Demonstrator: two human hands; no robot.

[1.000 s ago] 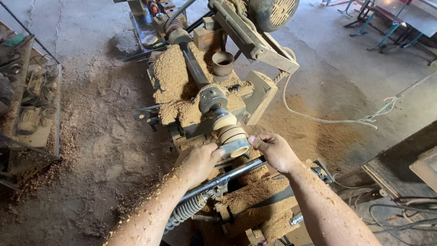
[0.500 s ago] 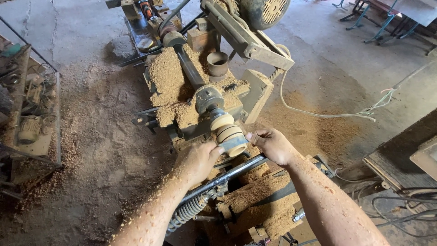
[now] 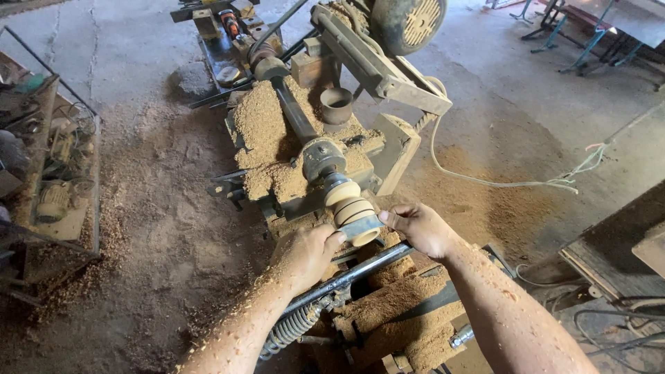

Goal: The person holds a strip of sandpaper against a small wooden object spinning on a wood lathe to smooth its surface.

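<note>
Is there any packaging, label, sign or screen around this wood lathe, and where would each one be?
None that can be made out. The view holds only the sawdust-covered lathe, the pale turned wooden piece touched by the left hand and right hand, a motor at top, and a rack of parts at left; nothing there shows a readable face.

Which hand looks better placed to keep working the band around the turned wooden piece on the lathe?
Probably the right hand: its fingertips pinch the band's end beside the wooden piece; the left hand only braces underneath.
</note>
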